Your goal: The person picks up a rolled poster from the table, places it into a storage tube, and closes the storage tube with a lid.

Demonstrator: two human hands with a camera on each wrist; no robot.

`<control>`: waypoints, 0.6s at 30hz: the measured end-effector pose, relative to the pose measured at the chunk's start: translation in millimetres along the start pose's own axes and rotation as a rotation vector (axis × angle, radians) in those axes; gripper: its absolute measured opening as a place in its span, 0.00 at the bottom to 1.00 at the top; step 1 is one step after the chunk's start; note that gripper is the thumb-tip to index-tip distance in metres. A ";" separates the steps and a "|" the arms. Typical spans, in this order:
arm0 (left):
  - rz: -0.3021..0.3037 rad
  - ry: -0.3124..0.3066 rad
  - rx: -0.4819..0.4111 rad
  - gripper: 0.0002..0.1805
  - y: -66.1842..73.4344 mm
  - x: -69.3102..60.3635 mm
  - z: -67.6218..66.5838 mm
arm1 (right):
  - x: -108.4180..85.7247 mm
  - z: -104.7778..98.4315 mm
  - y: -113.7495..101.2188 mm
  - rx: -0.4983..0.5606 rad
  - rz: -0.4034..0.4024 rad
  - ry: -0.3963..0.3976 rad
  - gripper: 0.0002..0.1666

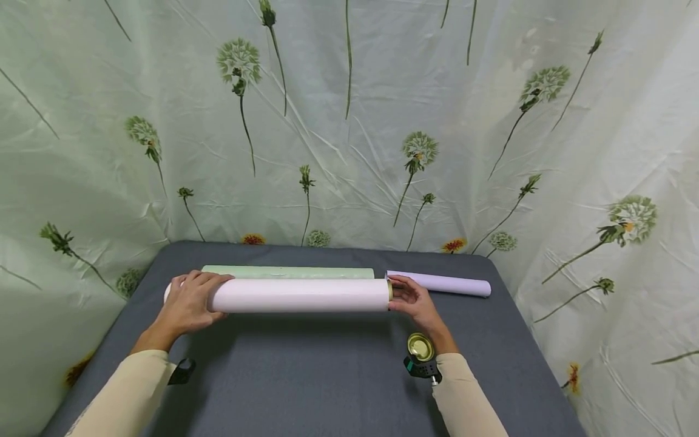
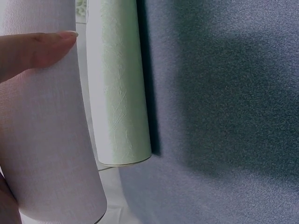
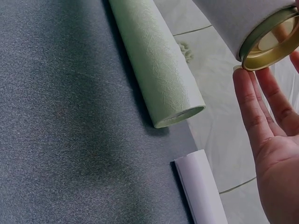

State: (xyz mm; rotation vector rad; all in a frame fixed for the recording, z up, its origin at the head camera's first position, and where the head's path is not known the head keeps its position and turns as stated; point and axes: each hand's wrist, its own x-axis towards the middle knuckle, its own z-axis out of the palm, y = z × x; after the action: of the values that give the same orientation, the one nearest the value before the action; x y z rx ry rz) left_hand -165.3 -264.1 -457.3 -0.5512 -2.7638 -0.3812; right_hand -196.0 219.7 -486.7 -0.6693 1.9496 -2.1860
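A long pale pink tube (image 1: 300,295) is held level above the table. My left hand (image 1: 188,303) grips it near its left end; in the left wrist view the thumb (image 2: 46,49) lies across its textured surface. At the other end is a gold metal rim (image 3: 266,56). My right hand (image 1: 416,305) touches this rim with mostly straight fingers (image 3: 254,107); part of that hand is cut off in the right wrist view. A round gold lid (image 1: 420,346) is seen beside my right wrist, partly behind the wrist camera.
Behind the pink tube lies a green tube (image 1: 289,272), its right end open in the right wrist view. A thinner lilac roll (image 1: 448,284) lies at the back right. The grey table (image 1: 306,376) backs onto a flower-patterned curtain (image 1: 349,152).
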 end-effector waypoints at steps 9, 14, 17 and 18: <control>0.013 0.011 0.000 0.37 -0.5 -0.8 -0.4 | -2.6 -1.7 0.7 0.026 0.002 -0.036 0.34; 0.001 -0.010 -0.009 0.37 -1.0 -0.8 -1.8 | -3.8 -3.2 0.5 0.046 -0.020 -0.074 0.34; -0.003 -0.021 -0.015 0.37 0.0 -0.8 -2.3 | -4.8 -4.0 0.1 0.062 -0.028 -0.082 0.34; -0.003 -0.022 -0.018 0.37 0.2 -0.8 -2.2 | -5.1 -4.2 0.1 0.067 -0.027 -0.083 0.34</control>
State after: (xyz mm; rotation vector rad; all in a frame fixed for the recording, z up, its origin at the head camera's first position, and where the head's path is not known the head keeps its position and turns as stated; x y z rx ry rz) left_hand -164.0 -264.9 -455.5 -0.5582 -2.7849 -0.4031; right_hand -193.2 225.5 -488.2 -0.7676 1.8299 -2.1911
